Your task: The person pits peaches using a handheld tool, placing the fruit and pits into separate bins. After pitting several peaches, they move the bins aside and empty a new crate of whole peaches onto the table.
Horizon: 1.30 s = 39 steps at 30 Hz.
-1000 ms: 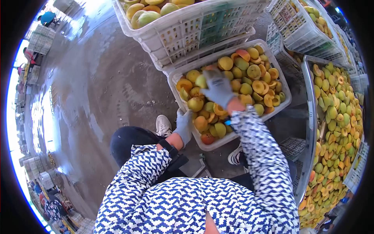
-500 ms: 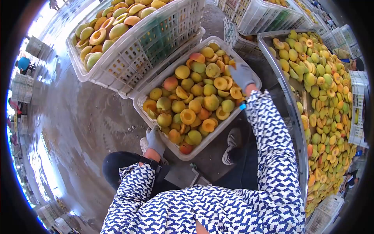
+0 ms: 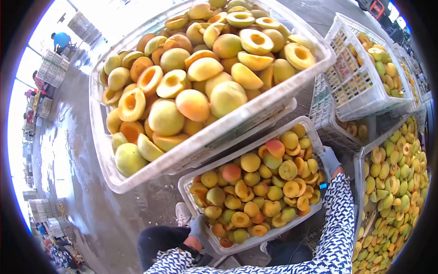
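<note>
A white plastic crate [image 3: 185,186] full of whole and halved yellow-orange fruit [image 3: 251,209] sits low in front of me. My left hand [image 3: 199,229], in a grey glove, is closed on the crate's near left corner. At the crate's right end, my right hand [image 3: 329,160], also gloved, holds the rim; its fingertips are partly hidden behind the edge. Just beyond stands a higher crate [image 3: 119,186], heaped with halved fruit [image 3: 175,86].
A metal-edged table [image 3: 358,192] heaped with fruit [image 3: 397,182] lies on the right. More crates [image 3: 360,86] are stacked at the upper right. On the far left, a person in blue [image 3: 60,41] is near stacked crates [image 3: 54,68] on the wet floor.
My view has tilted up and left. My right hand has moved from over the fruit at the crate's right side to its right rim. My left hand stays at the near left corner.
</note>
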Each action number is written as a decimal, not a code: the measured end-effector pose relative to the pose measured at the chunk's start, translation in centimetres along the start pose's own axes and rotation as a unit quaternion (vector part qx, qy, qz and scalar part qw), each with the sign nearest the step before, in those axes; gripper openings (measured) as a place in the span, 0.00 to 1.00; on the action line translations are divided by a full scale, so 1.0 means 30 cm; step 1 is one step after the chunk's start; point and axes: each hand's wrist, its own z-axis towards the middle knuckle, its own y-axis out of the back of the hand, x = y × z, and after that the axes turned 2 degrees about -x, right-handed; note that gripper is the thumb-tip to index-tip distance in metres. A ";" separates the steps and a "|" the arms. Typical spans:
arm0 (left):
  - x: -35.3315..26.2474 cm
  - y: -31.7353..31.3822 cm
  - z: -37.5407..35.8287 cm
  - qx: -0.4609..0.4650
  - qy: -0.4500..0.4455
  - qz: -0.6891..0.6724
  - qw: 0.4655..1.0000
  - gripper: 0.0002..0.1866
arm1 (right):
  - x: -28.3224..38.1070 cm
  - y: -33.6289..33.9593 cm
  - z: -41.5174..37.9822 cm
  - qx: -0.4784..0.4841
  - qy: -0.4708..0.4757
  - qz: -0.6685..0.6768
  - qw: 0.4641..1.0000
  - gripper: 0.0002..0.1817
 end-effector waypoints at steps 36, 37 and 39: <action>-0.689 0.619 -1.387 0.164 -0.004 0.035 0.986 0.11 | 1.021 0.282 -1.456 -0.209 0.066 -0.107 0.970 0.10; -0.737 0.619 -1.420 0.178 -0.024 0.014 0.984 0.12 | 1.094 0.278 -1.506 -0.214 0.036 -0.067 0.974 0.09; -0.841 0.616 -1.468 0.202 -0.043 0.005 0.979 0.13 | 1.150 0.292 -1.545 -0.209 0.049 -0.034 0.976 0.09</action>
